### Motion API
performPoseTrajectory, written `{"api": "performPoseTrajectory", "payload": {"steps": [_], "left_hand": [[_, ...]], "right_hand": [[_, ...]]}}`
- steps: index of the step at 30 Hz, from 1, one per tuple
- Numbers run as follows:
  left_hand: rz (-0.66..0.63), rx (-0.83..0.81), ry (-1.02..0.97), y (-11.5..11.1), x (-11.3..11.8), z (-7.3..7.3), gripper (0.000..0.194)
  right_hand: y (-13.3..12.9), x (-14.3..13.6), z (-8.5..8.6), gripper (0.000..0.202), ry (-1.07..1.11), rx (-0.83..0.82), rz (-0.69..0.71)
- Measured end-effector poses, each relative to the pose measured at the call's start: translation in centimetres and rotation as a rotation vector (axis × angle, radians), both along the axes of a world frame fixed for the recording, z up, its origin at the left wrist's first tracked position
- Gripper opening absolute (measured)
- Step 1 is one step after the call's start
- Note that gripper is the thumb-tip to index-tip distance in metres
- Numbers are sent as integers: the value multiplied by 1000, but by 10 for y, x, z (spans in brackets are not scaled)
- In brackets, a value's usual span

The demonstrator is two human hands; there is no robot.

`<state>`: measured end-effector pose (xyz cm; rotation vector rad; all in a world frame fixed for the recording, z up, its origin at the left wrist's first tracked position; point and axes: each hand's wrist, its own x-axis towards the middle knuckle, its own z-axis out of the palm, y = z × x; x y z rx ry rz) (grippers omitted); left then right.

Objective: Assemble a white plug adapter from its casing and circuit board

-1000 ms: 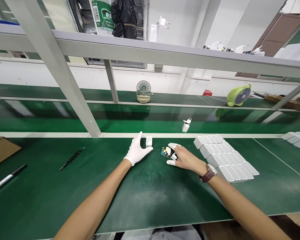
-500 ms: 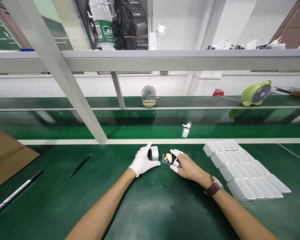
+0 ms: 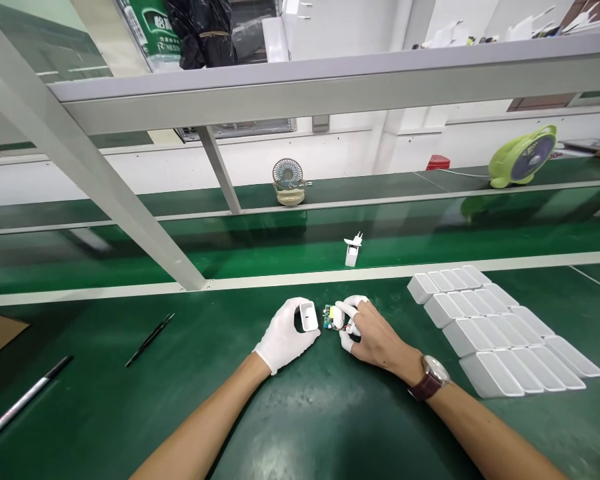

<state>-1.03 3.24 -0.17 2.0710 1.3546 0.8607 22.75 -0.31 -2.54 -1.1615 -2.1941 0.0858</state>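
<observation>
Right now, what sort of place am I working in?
Most likely an electronics assembly line in a factory. A green conveyor belt runs past the bench, rows of white charger shells lie stacked at the right, and the hands hold a white housing and a small circuit board.

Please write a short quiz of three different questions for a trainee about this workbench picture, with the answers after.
1. True or false: the left hand, in a white glove, holds a small white housing.
2. Multiple choice: what does the right hand pinch in its grip? A) a black pen B) a small circuit board C) a green fan
3. Fill the gap: the rows of white housings lie on the green mat to the person's ____ side.

Key:
1. True.
2. B. The board sits between the capped fingertips, close beside the housing.
3. Right.
</observation>
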Motion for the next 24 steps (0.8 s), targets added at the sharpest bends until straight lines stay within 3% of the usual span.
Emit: {"api": "performPoseTrajectory", "payload": {"steps": [9,17,24], "left_hand": [[-51,132,46,2,-3,-10,60],[-148,330,43,1,-7,-22,68],[-194,391,47,0,-8,-19,67]], "right_hand": [[-4,-1,10,68,96,66,-45],[-16,-9,22,76,130,252,76],[-17,-8,20,78,61,247,134]]}}
